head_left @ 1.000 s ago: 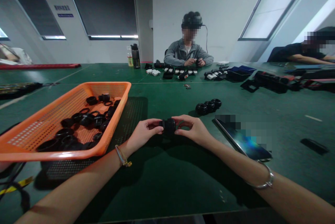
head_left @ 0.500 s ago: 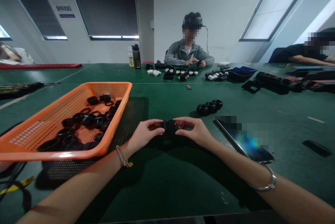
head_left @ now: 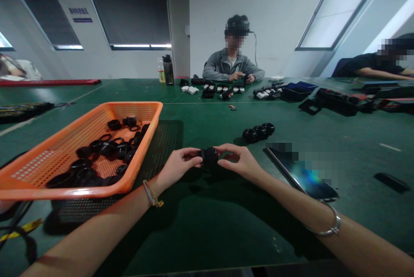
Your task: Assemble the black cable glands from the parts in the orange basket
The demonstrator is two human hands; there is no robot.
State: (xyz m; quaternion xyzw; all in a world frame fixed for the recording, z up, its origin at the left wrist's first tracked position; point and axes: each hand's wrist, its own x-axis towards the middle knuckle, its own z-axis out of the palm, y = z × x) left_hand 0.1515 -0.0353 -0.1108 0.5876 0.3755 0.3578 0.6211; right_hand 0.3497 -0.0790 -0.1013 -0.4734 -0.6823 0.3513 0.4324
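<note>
Both my hands meet over the green table and pinch one small black round part between them. My left hand grips its left side with thumb and fingers closed. My right hand holds the right side the same way. An orange mesh basket with several black rings and round parts stands to my left. A row of three black round parts sits on the table just beyond my right hand.
A phone lies right of my right hand, with a flat black piece further right. Across the table a seated person handles small parts among black and white pieces. Another person's arm rests at far right.
Hardly anything has moved. My fingers shifted slightly around the black part, which stays in the same spot between both hands.
</note>
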